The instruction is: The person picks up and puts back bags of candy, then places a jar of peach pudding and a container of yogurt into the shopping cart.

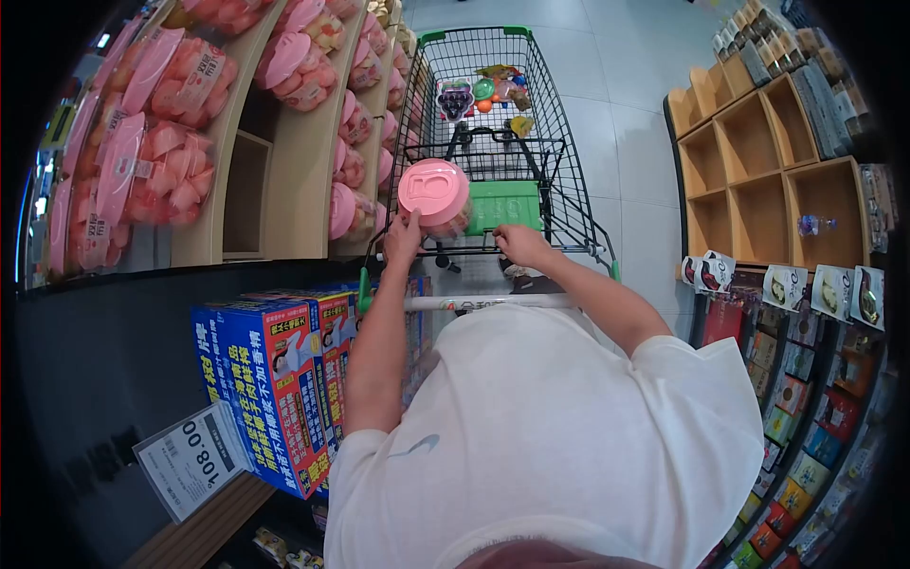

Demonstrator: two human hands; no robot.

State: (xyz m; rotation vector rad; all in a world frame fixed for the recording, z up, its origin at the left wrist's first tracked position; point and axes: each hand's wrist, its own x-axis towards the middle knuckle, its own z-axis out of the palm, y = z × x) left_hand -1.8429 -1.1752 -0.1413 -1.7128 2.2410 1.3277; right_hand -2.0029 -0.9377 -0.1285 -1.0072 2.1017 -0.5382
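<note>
A plastic jar with a pink lid (433, 188) is at the rear left of the shopping cart (559, 123), beside the green seat flap (502, 201). My left hand (405, 237) grips the jar from the near side, its thumb against the lid's edge and the other fingers mostly hidden. My right hand (518, 245) has its fingers curled over the cart's rear wire edge, just in front of the green flap. The white cart handle (474, 303) runs across in front of my body, with neither hand on it.
Pink-lidded jars (199, 81) fill the wooden shelves on the left. Blue and red cartons (275, 379) with a price sign (194, 460) stand below. Grapes (455, 99) and orange fruit (484, 106) lie in the basket. A wooden cubby shelf (749, 133) stands right.
</note>
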